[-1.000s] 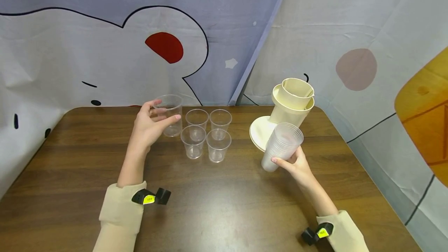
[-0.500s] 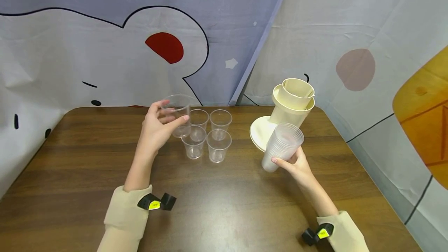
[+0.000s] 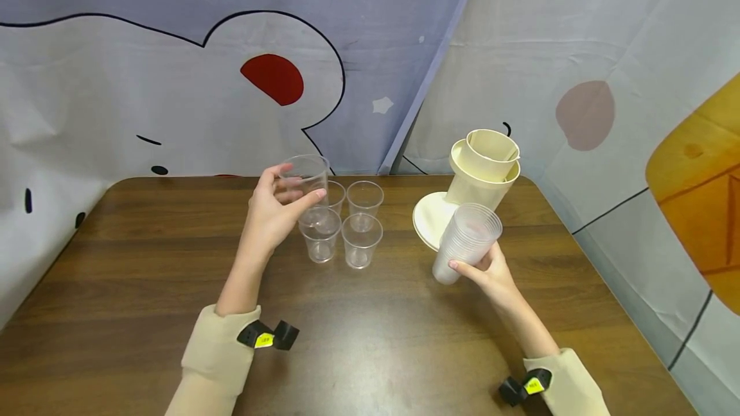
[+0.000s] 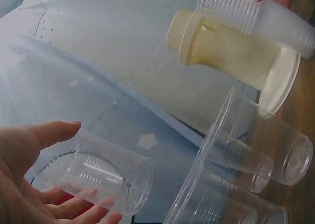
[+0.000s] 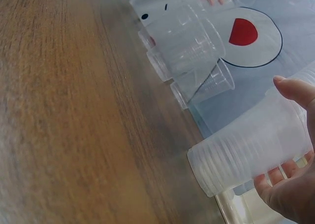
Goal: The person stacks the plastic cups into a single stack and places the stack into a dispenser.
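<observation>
My left hand (image 3: 272,212) grips a single clear plastic cup (image 3: 306,177) between thumb and fingers. The cup is upright and raised, overlapping the back-left one of several clear cups (image 3: 361,248) that stand in two rows. In the left wrist view, the thumb (image 4: 58,132) lies along one side of the held cup (image 4: 110,167) and the fingers along the other. On the right, my other hand (image 3: 490,273) holds a tilted stack of nested plastic cups (image 3: 469,236), thumb across its near side. The right wrist view has this stack (image 5: 251,140) with its bottom close over the table.
Behind the stack stands a cream-coloured plastic cylinder on a round base (image 3: 476,186), with a second ring-like tube inside its top. The brown wooden table (image 3: 358,339) reaches back to a printed curtain (image 3: 173,101).
The left hand has carried its cup to the right, from beside the standing cups to overlap the back-left one. The right hand and its stack have stayed in place.
</observation>
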A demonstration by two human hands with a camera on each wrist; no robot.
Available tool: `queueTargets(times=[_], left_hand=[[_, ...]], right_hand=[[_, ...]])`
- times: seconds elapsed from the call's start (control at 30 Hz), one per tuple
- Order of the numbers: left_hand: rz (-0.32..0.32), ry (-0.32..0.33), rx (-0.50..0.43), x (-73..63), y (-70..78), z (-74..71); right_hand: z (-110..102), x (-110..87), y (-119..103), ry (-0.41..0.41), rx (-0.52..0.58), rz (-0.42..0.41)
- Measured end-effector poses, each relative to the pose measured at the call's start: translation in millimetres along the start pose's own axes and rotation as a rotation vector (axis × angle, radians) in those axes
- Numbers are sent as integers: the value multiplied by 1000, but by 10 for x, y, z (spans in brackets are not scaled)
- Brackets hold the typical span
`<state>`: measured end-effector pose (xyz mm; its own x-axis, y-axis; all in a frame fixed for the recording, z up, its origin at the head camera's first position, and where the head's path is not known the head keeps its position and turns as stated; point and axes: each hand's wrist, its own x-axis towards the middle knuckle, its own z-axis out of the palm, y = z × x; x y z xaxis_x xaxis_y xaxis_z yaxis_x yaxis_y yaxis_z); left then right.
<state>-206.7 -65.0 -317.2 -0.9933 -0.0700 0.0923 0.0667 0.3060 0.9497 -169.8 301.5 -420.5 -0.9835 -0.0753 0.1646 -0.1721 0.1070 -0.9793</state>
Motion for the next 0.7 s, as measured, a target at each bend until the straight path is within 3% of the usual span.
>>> queueTargets(times=[0.7], left_hand=[[39, -50, 12, -20, 98, 203]], right_hand=[[0, 11, -8, -3, 5, -17]])
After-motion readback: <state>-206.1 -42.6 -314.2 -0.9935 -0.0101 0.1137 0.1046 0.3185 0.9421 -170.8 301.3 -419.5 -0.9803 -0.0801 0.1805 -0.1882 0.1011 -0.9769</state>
